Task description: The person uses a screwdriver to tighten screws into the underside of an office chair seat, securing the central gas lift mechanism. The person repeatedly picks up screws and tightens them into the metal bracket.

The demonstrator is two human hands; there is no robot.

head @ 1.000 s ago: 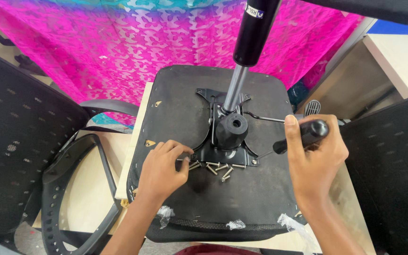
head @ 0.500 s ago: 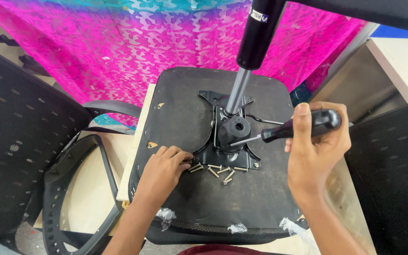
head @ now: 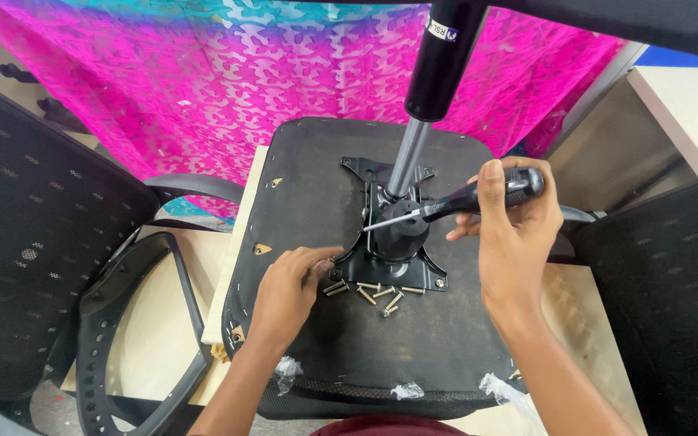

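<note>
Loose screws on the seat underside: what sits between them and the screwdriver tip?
Head view: the black mounting plate lies between the screws and the screwdriver tip.

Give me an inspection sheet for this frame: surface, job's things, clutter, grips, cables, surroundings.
Surface: pale wooden table, mostly covered by an upturned black chair seat.
Job's things: black mounting plate on the seat underside, gas-lift column rising from it; loose bolts lying beside the plate.
Clutter: torn plastic scraps along the seat's near edge.
Grips: left hand fingertips at the plate's near-left corner by the bolts; right hand wrapped around a black-handled screwdriver, tip near the column's base.
Cables: nothing seen.
Surroundings: pink patterned cloth behind; black mesh backrest and loose armrest on the left, a dark chair part on the right.
</note>
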